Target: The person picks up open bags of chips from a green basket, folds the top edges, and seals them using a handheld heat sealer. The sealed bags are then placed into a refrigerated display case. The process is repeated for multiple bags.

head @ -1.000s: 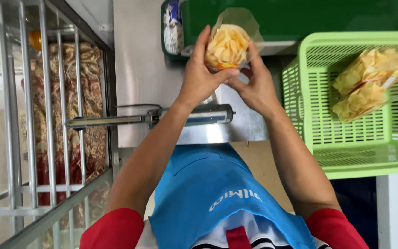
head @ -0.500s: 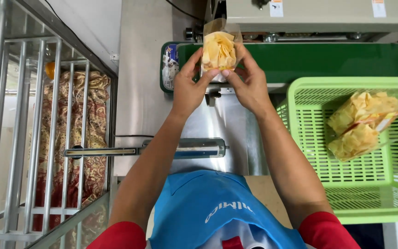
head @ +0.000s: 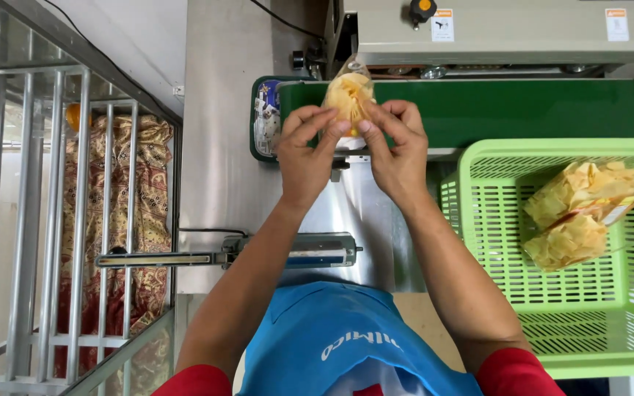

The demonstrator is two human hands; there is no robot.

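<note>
Left hand, right hand, chip bag pinched between, above green belt

bright, even daylight, soft shadows, sharp focus, slight edge distortion.

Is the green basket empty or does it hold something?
Not empty: two clear bags of yellow chips lie inside the basket, on its right side.

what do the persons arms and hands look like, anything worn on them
Both hands, the left hand and the right hand, are bare: no gloves, rings or watch in view. The forearms are bare too. Short red sleeves cover the upper arms, beside a blue apron with white lettering.
</note>
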